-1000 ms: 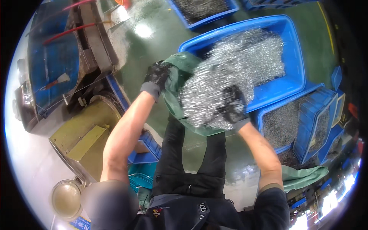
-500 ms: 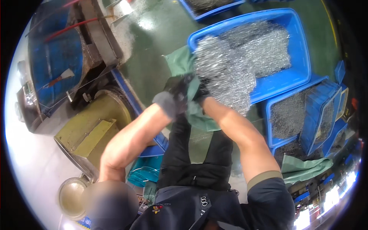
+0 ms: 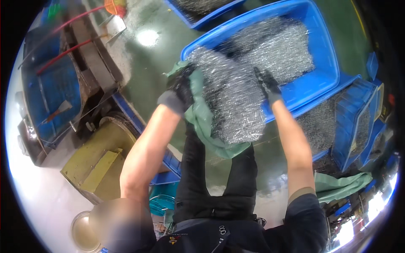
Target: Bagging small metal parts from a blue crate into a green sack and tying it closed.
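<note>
Both hands have moved apart again since half a second ago, when they were bunched together at the cloth's left edge. Large blue bin (image 3: 325, 71) on the floor holds a bed of shiny metal pieces. Green cloth (image 3: 202, 122), loaded with a heap of metal pieces (image 3: 230, 101), now hangs stretched over the bin's near rim. Left hand (image 3: 181, 86), gloved, is clamped on the cloth's left edge; right hand (image 3: 265, 84), gloved, grips the far side. Judged from this, tipping into the bin is under way.
</note>
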A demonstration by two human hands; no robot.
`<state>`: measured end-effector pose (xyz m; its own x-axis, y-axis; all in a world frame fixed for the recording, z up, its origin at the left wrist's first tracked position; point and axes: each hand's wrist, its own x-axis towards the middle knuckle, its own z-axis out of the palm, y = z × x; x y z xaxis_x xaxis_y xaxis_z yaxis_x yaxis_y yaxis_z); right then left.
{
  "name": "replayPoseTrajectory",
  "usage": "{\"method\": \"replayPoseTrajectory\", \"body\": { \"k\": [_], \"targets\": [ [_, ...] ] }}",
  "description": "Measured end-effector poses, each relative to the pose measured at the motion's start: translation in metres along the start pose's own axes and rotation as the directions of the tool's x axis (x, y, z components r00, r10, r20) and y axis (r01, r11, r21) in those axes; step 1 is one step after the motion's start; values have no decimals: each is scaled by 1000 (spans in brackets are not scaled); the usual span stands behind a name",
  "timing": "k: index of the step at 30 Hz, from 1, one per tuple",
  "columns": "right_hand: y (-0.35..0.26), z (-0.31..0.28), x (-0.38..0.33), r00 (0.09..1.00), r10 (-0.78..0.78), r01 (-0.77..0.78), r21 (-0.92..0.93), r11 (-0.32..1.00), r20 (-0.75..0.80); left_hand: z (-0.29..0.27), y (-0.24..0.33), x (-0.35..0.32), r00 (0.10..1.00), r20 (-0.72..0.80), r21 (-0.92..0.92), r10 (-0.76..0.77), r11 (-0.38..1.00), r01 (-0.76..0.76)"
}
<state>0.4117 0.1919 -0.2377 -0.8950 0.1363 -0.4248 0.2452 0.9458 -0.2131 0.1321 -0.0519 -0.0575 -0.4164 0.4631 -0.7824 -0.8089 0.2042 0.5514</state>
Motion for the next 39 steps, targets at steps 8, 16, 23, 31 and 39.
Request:
{"method": "replayPoseTrajectory", "body": {
  "k": [8,16,23,31,39],
  "targets": [
    [15,76,30,892,-235,450,815,366,-387,25,24,-51,987,-92,294,135,950,-103],
    [10,7,-2,921,-281,166,381,910,270,19,32,-43,978,-186,92,-89,990,108],
    [9,-41,-7,992,-92,-58,969,238,82,-40,21,-16,969,-81,-19,-232,973,231],
    [-87,-224,-56,930,-312,-341,139,-930,195,-47,39,-9,988,120,819,96,553,-153],
    [-195,-251,-60,913,-384,407,329,852,-136,32,51,-81,982,-61,443,178,887,-133]
  ]
}}
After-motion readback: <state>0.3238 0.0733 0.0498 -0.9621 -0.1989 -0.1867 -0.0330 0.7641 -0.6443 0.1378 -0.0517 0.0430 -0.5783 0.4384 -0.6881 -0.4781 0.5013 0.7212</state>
